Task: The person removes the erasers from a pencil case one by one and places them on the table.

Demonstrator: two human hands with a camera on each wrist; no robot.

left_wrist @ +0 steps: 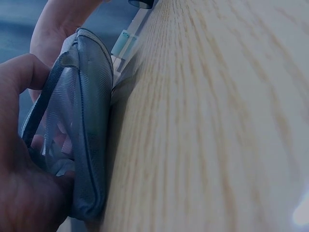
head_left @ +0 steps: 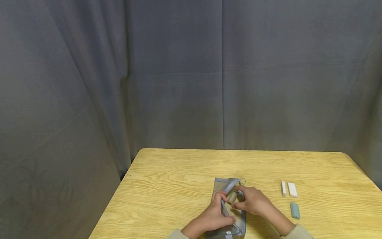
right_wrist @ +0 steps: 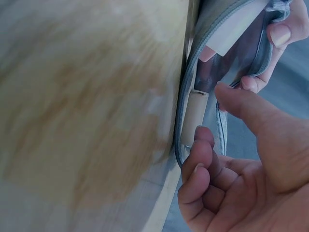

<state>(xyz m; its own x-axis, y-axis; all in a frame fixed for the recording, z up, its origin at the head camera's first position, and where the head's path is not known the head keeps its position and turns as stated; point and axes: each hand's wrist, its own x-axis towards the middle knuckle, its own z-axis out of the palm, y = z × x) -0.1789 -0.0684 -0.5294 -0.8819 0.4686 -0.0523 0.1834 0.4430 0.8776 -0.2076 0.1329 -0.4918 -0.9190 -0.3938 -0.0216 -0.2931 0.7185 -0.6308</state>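
A mesh zip pouch [head_left: 243, 219] with grey-blue trim lies on the table, its mouth spread wide. My left hand [head_left: 213, 214] grips the near edge of the mouth, fingers and thumb curled over it; the left wrist view shows the pouch [left_wrist: 91, 121] beside that hand. Within the mouth is a small tan block [right_wrist: 194, 118], its exact kind unclear. My right hand [head_left: 253, 200] is at the opening, thumb and fingers spread apart beside the block. Its fingertips [right_wrist: 205, 135] are very near the block; whether they touch cannot be told. A pale piece [right_wrist: 234, 29] also shows in the pouch.
On the wooden table [head_left: 167, 172], right of the pouch, lie two white blocks [head_left: 283, 189] and a light-blue block [head_left: 294, 210]. A metal ring [head_left: 243, 181] sticks out at the pouch's far corner. Grey curtains [head_left: 179, 83] hang behind and to the left of the table.
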